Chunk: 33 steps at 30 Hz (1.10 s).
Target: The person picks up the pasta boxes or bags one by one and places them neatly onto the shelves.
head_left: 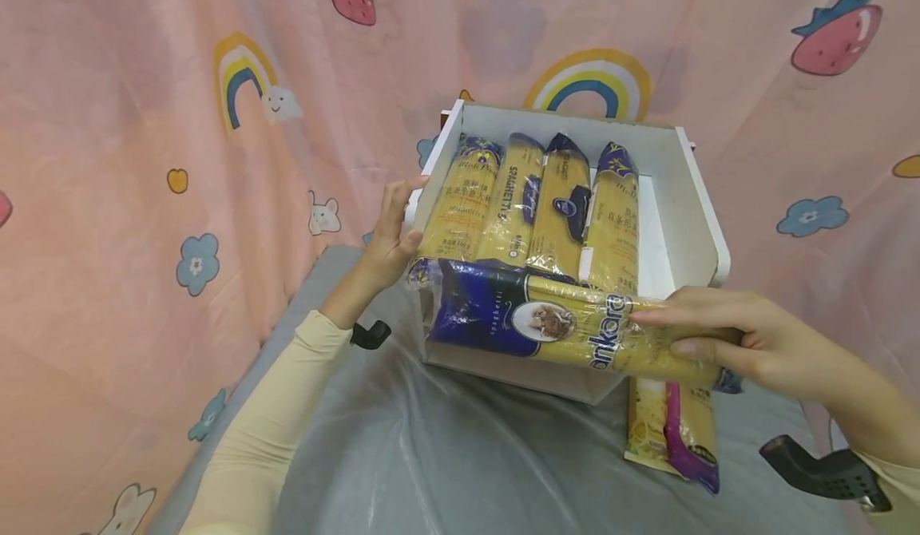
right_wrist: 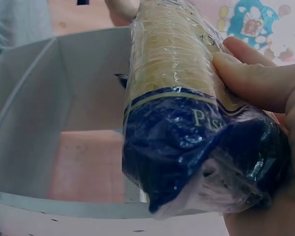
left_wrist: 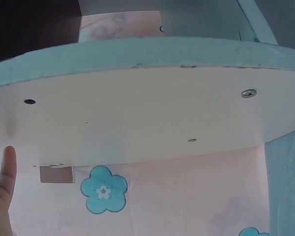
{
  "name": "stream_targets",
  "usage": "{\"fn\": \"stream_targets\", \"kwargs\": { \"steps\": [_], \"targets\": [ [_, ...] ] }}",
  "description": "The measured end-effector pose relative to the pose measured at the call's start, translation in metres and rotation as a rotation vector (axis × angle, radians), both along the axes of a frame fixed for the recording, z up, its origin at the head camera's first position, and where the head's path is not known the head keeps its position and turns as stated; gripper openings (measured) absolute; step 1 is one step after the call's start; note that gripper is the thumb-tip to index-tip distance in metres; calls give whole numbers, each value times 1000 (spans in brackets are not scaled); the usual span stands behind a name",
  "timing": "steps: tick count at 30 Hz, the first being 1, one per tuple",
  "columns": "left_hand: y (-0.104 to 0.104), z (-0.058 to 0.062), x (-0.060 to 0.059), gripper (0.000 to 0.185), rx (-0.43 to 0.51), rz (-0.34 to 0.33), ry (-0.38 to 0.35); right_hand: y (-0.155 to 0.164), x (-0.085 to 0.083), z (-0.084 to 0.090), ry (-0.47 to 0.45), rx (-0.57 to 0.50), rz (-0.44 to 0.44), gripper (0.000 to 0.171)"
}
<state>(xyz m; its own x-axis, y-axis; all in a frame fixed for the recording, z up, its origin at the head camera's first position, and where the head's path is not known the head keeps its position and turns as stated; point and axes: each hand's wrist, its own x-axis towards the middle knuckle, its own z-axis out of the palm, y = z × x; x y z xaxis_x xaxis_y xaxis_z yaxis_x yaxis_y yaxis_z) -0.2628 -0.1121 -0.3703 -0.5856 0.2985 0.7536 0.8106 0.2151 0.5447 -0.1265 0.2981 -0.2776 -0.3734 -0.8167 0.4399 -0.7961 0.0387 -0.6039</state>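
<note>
Fingers of our right hand [head_left: 762, 347] grip a spaghetti pack [head_left: 564, 323], crosswise at six o'clock of the white box [head_left: 690, 196]; our left hand [head_left: 391, 239], its fingers loosely extended, touches the nine o'clock side. Four packs [head_left: 557, 208] sit inside. We seem mid-loading; next probably calls for turning ours lengthwise toward the three o'clock gap. Another pack [head_left: 693, 431] lies on the desk [head_left: 374, 455], five o'clock.

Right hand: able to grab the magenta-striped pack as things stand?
Probably not: the right hand holds the ankora pack, which hides the upper end of the magenta-striped pack in the head view, though its lower end looks unobstructed.
</note>
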Motion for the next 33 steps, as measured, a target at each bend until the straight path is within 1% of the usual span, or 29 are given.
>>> {"fn": "stream_targets", "kwargs": {
  "steps": [5,8,11,14,20,27,30,33],
  "targets": [
    [0,0,0,69,-6,10,-12,-3,2,-11,-29,24,-15,53],
    [0,0,0,71,-8,10,-2,-4,6,-17,-64,41,-32,59],
    [0,0,-1,72,-5,7,8,-5,10,-22,-92,56,-52,61],
    [0,0,-1,72,-6,7,7,-6,14,-29,-115,62,-67,60],
    [1,1,-1,76,-6,19,-9,-6,23,-43,-147,113,-116,59],
    [1,2,-1,74,13,9,-1,-7,28,-67,-240,122,-147,55],
    [1,2,-1,73,11,7,-3,-8,30,-77,-228,116,-186,54],
    [1,2,0,74,3,9,-12,-9,34,-86,-204,117,-268,52]
  ]
}}
